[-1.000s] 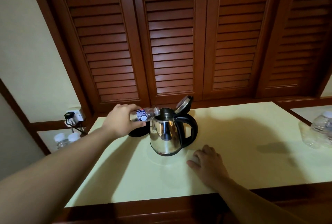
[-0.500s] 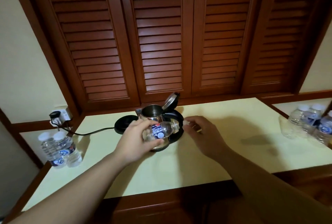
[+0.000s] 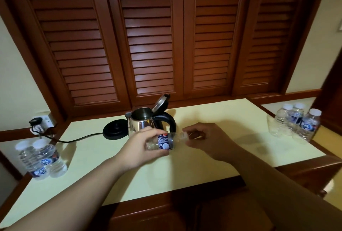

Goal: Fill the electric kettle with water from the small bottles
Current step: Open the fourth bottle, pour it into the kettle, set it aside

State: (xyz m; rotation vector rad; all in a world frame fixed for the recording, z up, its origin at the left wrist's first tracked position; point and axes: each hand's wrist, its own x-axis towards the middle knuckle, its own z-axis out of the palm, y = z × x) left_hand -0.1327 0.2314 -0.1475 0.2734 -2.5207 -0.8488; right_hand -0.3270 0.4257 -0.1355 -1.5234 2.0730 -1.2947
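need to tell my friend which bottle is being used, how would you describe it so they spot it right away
Start at the steel kettle with its lid up, mid-table. Just in front of it, the left hand holds a small bottle sideways, with the right hand at its neck. It alone lies horizontal; the others stand upright at the table's ends.

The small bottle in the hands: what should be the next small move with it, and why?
Probably screw the cap on. The left hand holds the small bottle sideways; it looks empty, and the right hand fingers are at its neck. Then set it aside.
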